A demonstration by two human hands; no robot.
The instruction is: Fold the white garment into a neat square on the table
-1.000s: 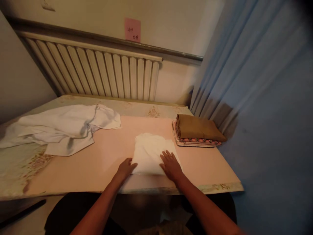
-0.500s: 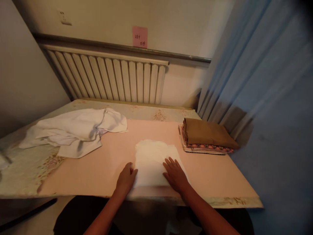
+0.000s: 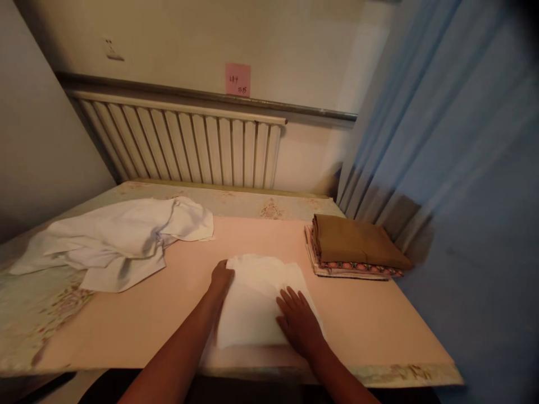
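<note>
A small white folded cloth (image 3: pixel 261 300) lies flat on the pink table top (image 3: pixel 138 320), right under both hands. The left hand (image 3: pixel 222 279) is at the far left corner of the cloth. Its fingers are bent a little and rest on the cloth's edge; I cannot tell if they pinch it or just press it. The right hand (image 3: pixel 298 321) lies flat on the near right part of the cloth, palm down, with its fingers (image 3: pixel 290 298) spread apart and pointing away from the person. Neither hand lifts the cloth off the table. Far to the left of the left hand sits a big rumpled white sheet (image 3: pixel 113 238), partly on the pink top and partly on the flowery pale green cover (image 3: pixel 37 303). To the right of the right hand, and a bit farther back, is a neat stack with a folded brown cloth (image 3: pixel 357 241) on top of a folded cloth with a red pattern (image 3: pixel 353 268). Behind it all stands a white ribbed radiator (image 3: pixel 185 143), with a small pink paper note (image 3: pixel 238 79) stuck on the wall above. A blue curtain (image 3: pixel 455 168) hangs on the right side.
</note>
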